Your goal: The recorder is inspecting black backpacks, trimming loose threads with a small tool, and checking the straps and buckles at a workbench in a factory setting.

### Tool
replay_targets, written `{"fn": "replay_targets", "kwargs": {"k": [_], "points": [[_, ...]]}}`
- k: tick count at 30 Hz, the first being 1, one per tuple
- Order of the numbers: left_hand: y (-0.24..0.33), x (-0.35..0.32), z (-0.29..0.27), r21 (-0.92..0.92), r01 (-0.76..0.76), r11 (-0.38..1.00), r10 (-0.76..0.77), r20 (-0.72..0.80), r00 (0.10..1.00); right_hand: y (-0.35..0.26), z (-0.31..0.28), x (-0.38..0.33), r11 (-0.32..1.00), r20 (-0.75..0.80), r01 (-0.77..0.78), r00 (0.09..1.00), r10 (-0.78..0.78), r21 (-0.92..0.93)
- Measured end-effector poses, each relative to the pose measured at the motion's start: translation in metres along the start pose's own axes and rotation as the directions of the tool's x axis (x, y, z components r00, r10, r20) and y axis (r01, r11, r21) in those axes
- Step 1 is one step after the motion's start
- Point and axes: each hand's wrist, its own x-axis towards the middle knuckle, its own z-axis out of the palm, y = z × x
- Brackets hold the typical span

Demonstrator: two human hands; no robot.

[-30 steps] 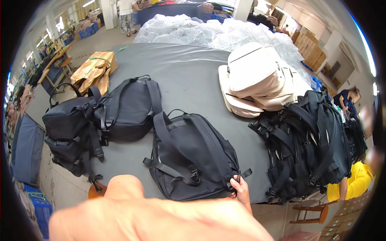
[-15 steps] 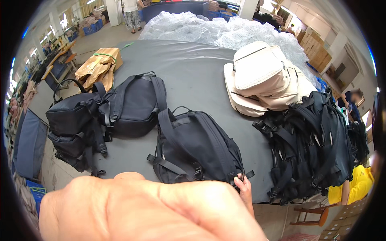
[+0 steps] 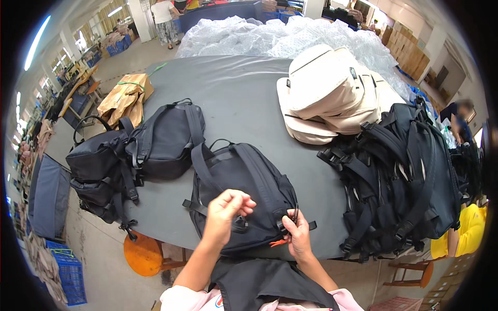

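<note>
A black backpack [image 3: 254,181] lies on the grey-covered table before me, its shoulder straps facing up. My left hand [image 3: 228,210] is raised over its lower middle, fingers curled together; anything between them is too small to make out. At the pack's lower right edge, my right hand [image 3: 296,233] is closed around what look like thread snips [image 3: 296,206], with thin dark tips pointing up. An orange piece [image 3: 278,242] shows just beneath that hand. Beside its thumb sits a black strap end [image 3: 281,217]; whether the fingers grip it too is hidden.
Two more black backpacks [image 3: 166,140] lie to the left, near a brown paper-wrapped bundle [image 3: 124,98]. Cream backpacks [image 3: 327,93] and a heap of black backpacks [image 3: 410,176] occupy the right. Bubble wrap [image 3: 249,39] lines the far edge. A wooden stool [image 3: 142,254] stands below left.
My left hand has dropped from close before the camera to above the backpack, now farther off. The view has shifted, showing both forearms. My right hand stays at the pack's right edge.
</note>
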Motion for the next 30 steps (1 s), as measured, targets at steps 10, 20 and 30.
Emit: {"fn": "replay_targets", "kwargs": {"k": [10, 20, 30], "points": [[0.07, 0.013, 0.051, 0.423, -0.79, 0.444, 0.885, -0.066, 0.461, -0.008, -0.029, 0.012, 0.992, 0.106, -0.014, 0.994, 0.028, -0.125], [0.124, -0.048, 0.002, 0.445, -0.885, -0.136, 0.982, 0.181, -0.06, -0.001, -0.032, 0.02, 0.983, 0.197, -0.108, 0.971, 0.136, -0.146], [0.087, 0.012, 0.077, 0.393, -0.918, 0.052, 0.97, 0.199, 0.14, -0.001, -0.043, 0.028, 0.977, 0.23, -0.118, 0.961, 0.157, -0.175]]}}
